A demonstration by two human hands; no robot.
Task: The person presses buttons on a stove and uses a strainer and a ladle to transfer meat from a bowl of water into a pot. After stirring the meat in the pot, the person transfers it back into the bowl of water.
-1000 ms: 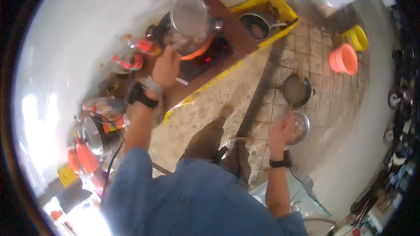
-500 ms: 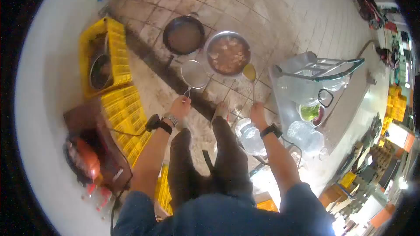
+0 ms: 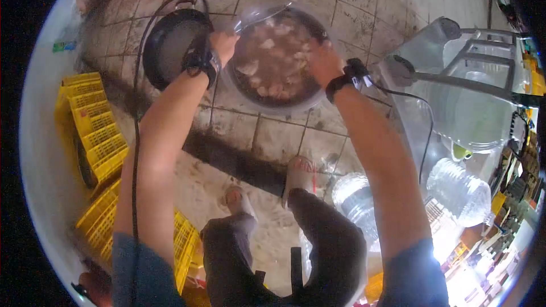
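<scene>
A round metal basin on the tiled floor holds brown liquid with several pale, meat-like chunks. My left hand is closed at its upper left rim. From that hand a shiny metal edge reaches over the basin, apparently the strainer seen edge-on. My right hand hangs over the basin's right side, its fingers blurred; the ladle it held earlier is not visible. Just left of the basin lies a dark pan, partly behind my left wrist.
Yellow crates stand along the left wall. To the right is a metal-framed stand with a large clear container. Clear plastic bottles lie at the lower right. A black cable runs along my left arm.
Both hands have moved forward, from near my feet to the basin. The strainer has come up to the basin's rim with my left hand. The ladle has gone out of sight.
</scene>
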